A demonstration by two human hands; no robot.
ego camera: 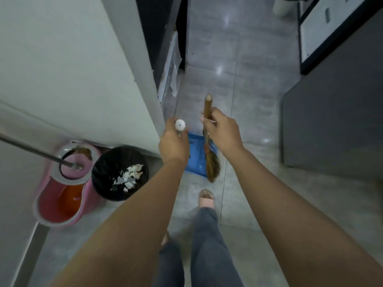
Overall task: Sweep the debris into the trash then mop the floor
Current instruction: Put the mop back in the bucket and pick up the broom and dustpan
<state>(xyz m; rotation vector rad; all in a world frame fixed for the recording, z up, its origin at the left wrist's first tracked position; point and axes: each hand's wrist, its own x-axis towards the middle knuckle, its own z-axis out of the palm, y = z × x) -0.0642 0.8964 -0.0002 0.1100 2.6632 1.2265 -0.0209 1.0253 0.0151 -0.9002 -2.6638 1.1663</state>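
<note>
Debris, white scraps of paper, lies inside the black-lined trash bin at near left, which stands just beside a pink mop bucket; the mop's metal handle rises from the bucket's wringer toward the left edge. We note trousered legs and a slippered foot on the grey tiled floor below us. Farther on, our left hand is closed around the white-capped handle of a blue dustpan, whose pan hangs over the floor. Our right hand is wrapped around the wooden stick of the broom, its bristles hanging in front of the dustpan. A white wall stands left; dark cabinets lie right.
</note>
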